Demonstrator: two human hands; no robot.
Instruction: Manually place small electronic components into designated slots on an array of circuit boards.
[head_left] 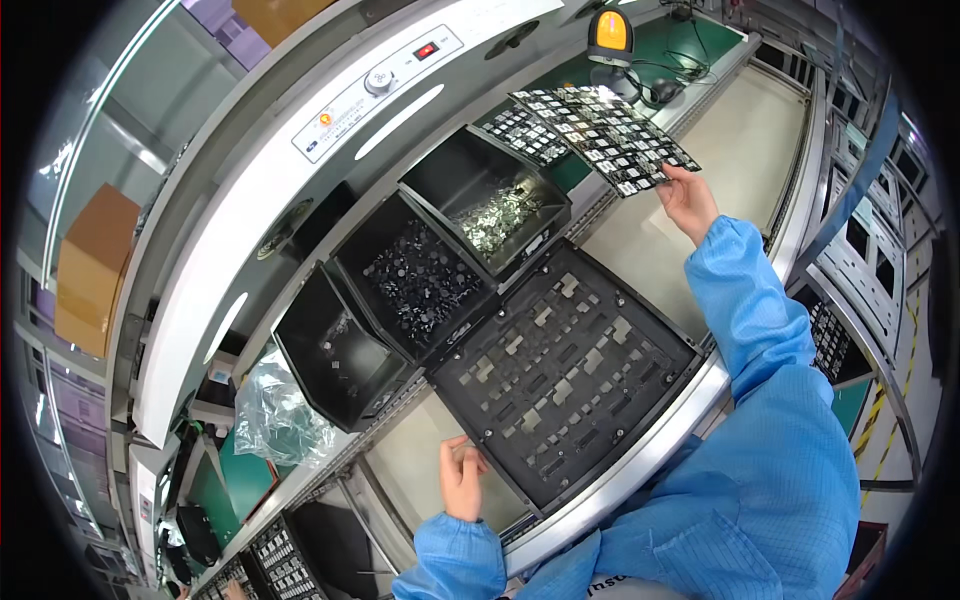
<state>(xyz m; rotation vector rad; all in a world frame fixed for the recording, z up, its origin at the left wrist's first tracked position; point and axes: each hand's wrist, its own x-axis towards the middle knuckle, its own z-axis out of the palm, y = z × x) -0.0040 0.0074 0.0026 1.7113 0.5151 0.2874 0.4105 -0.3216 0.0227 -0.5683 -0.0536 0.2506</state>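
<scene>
Raised at the upper right, a panel of small circuit boards (605, 135) is gripped at its near right corner by my right hand (690, 205). Below it lies a flat black fixture (618, 432) with many recesses and pale pads, its surface bare of any panel. My left hand (462, 482) is beside the fixture's left edge, fingers loosely bent and apart, holding nothing; whether a fingertip touches the edge is unclear. Beyond the fixture stand three black bins: one with shiny metal pieces (500, 218), one with small black parts (420, 280), and one with few pieces (345, 365).
Another board panel (527, 133) lies behind the raised one. A yellow-and-black scanner (612, 40) and cables stand at the far end. A clear plastic bag (285, 410) sits left of the bins. Metal rails edge the line. Another person's hand (235, 590) shows at lower left near board trays (285, 562).
</scene>
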